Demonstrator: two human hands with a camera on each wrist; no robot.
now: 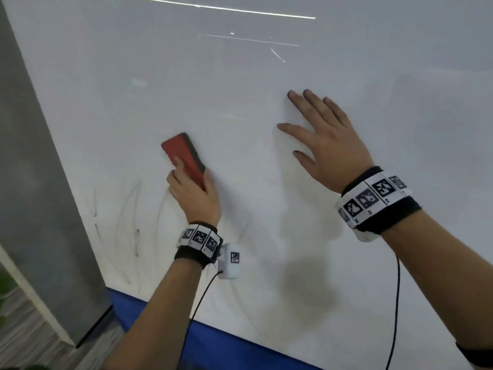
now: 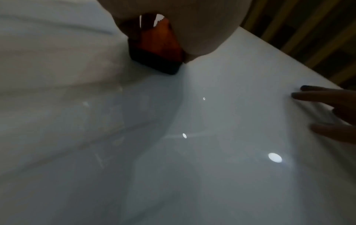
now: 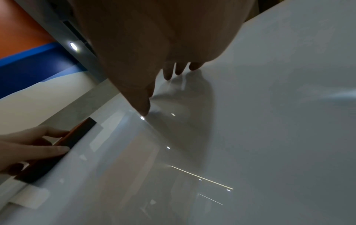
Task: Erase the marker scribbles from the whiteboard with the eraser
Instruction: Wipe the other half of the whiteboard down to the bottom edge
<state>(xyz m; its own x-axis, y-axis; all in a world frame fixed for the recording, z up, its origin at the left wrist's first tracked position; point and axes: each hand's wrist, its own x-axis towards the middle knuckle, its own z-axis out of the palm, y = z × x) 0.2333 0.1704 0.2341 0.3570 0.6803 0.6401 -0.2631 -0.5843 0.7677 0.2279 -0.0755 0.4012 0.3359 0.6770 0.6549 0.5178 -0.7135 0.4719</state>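
A red eraser [image 1: 181, 154] with a dark felt base lies flat against the whiteboard [image 1: 266, 76], and my left hand [image 1: 193, 193] grips its lower end. The eraser [image 2: 156, 45] fills the top of the left wrist view, and the eraser [image 3: 73, 137] appears again at the left of the right wrist view. Faint grey marker scribbles [image 1: 137, 236] run below and to the left of the eraser. My right hand [image 1: 322, 137] rests flat on the board with its fingers spread, to the right of the eraser.
A blue strip [image 1: 229, 345] runs along the board's lower edge. A grey pillar [image 1: 34, 182] stands at the left of the board. Cables hang from both wristbands.
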